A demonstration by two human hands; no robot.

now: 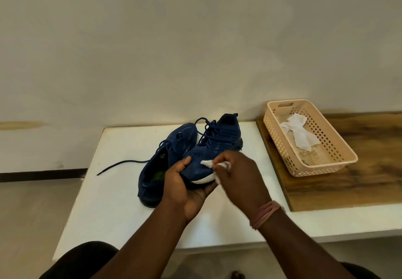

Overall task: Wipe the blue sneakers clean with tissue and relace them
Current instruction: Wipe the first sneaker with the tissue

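Sneaker (214, 146) sat toe-up on white table (113, 191), second sneaker (165, 161) touching its left. Our left hand (185, 188) cupped toe; right hand (236, 175) pinched tissue (206, 163) there. We judged loose lace (121, 164) might snag, dragging second sneaker.

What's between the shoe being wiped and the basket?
In the head view, only bare white table and the wooden board's edge lie between the held shoe and the basket.

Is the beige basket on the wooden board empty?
No: the beige basket on the wooden board holds crumpled white tissue.
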